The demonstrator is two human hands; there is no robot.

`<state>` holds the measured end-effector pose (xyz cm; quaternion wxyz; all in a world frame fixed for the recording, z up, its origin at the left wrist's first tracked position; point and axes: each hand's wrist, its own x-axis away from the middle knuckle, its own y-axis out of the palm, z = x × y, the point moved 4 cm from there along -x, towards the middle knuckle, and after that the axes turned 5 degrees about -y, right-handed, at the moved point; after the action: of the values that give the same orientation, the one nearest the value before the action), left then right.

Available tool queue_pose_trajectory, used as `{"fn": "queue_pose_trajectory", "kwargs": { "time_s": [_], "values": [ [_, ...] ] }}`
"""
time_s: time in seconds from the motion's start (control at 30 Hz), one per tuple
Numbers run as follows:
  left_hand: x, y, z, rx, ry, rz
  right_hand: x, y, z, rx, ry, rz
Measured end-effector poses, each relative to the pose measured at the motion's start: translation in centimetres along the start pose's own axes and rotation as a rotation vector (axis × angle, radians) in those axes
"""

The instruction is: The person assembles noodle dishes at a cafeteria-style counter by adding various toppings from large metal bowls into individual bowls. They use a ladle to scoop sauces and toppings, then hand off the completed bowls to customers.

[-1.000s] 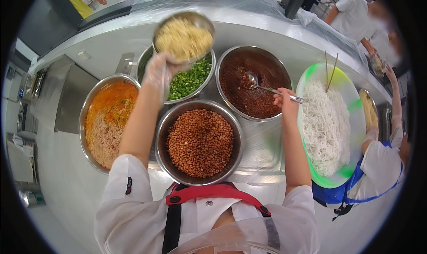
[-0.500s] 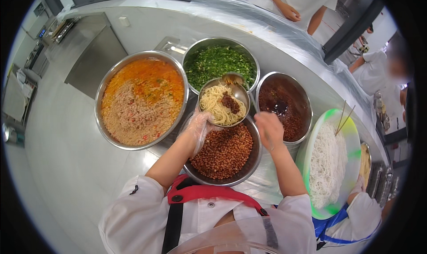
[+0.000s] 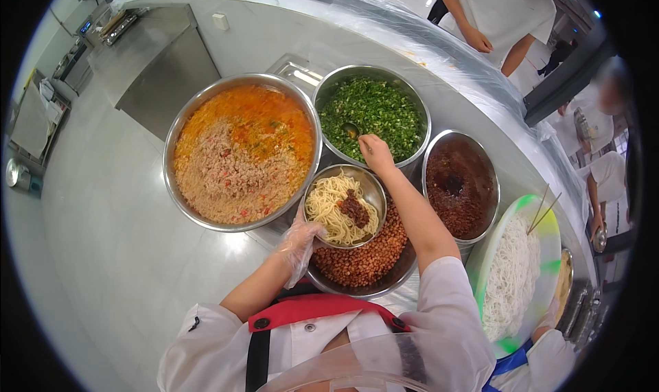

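My left hand [image 3: 300, 239], in a clear plastic glove, grips the rim of a small metal bowl [image 3: 375, 190]. Pale noodles [image 3: 326, 210] lie in it, topped with a dab of dark red sauce [image 3: 355, 211]. This bowl is held above a larger basin of small reddish-brown nuts or beans [image 3: 364, 263]. My bare right hand [image 3: 376, 154] is closed round the handle of a metal spoon [image 3: 351, 130], whose head rests among chopped green onions [image 3: 374, 104] in a big steel basin. Part of the spoon's handle is hidden by my fingers.
Left stands a wide basin of orange oily minced topping [image 3: 240, 165]; right, a pot of dark red sauce [image 3: 458, 186]. Further right, white noodles fill a green-white basin [image 3: 552, 251] with chopsticks [image 3: 544, 210], beside a co-worker's sleeve [image 3: 552, 354]. Other people stand beyond the plastic-covered ledge [image 3: 439, 45].
My right hand has carried the spoon from over the noodle bowl to the green onions. The noodle bowl sits lower in view, nearer my body. The whole view has shifted somewhat.
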<state>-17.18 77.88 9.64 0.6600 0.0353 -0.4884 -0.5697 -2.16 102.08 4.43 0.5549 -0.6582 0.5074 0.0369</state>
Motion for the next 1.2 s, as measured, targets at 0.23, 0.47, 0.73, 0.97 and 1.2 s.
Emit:
{"fn": "queue_pose_trajectory", "kwargs": {
  "time_s": [0.23,0.47,0.73,0.97,1.2],
  "values": [
    [0.9,-0.6,-0.3,0.003,-0.037,0.014,-0.3,-3.1,2.0,-0.433,0.741,0.106],
    [1.2,-2.2,-0.9,0.020,-0.044,0.032,1.6,-11.5,0.6,-0.740,0.863,0.336],
    [4.8,-4.0,-0.4,0.050,0.060,0.104,13.6,-17.1,-6.9,-0.633,1.006,0.184],
    [4.9,-5.9,-1.5,0.023,0.041,0.116,19.5,-10.4,-13.7,-0.112,0.334,-0.197],
    [4.7,-5.6,-2.0,-0.013,0.016,0.153,21.3,-10.4,-11.4,-0.576,0.946,0.159]
  ]
}}
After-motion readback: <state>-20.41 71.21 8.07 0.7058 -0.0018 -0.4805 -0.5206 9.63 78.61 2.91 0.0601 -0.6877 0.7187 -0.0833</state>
